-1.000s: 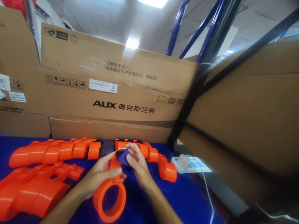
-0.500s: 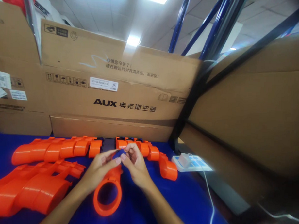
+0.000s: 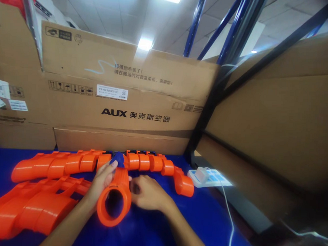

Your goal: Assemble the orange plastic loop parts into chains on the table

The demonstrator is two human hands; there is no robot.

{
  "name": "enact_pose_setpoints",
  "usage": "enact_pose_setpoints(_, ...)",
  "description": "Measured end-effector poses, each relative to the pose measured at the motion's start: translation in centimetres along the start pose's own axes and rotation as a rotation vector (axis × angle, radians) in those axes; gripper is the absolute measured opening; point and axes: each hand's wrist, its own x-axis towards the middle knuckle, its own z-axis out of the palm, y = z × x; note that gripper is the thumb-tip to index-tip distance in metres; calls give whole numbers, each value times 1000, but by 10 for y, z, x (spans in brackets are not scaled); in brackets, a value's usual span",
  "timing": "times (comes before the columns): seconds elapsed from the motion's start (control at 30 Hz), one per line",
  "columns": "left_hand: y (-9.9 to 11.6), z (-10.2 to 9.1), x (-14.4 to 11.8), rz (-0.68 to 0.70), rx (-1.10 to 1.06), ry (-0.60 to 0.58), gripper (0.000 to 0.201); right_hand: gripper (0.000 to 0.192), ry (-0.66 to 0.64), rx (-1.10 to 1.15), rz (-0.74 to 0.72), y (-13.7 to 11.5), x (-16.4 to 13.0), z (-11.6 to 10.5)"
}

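Under a ceiling light [image 3: 145, 44], above a blue tabletop [image 3: 149, 228] backed by printed cardboard [image 3: 78, 111], the left hand [image 3: 100, 183] pinches an orange ring [image 3: 121, 179] topped by a blue piece [image 3: 119, 159]; the right hand [image 3: 148, 192] curls alongside, its grip unclear.

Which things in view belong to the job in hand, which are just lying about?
In the job:
Orange ring-ended piece, gripped by the left hand, right hand beside it
Dark blue flap at its top end
Likely, similar orange pieces around

Just about:
White power strip
White adapter on it
White cable
AUX cardboard behind
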Motion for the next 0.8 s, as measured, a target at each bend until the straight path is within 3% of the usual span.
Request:
enact_pose_setpoints(0.2,1,-4,0,-55,-25,-15,37,11,-39,-48,-56,-3,-2,11)
enact_pose_setpoints(0.47,-5,3,-4,-42,-44,-6,49,17,-26,140,14,4,6,4)
enact_pose_setpoints(0.53,-6,4,-4,-7,-45,-1,47,19,30,238,50,9,9,-1)
enact_pose_setpoints(0.7,-5,4,-1,99,-36,7,35,33,322,525,109,23,17,-12)
enact_pose_setpoints(0.8,-7,7,-4,104,-19,-36,31,39,375,583,130,24,18,-13)
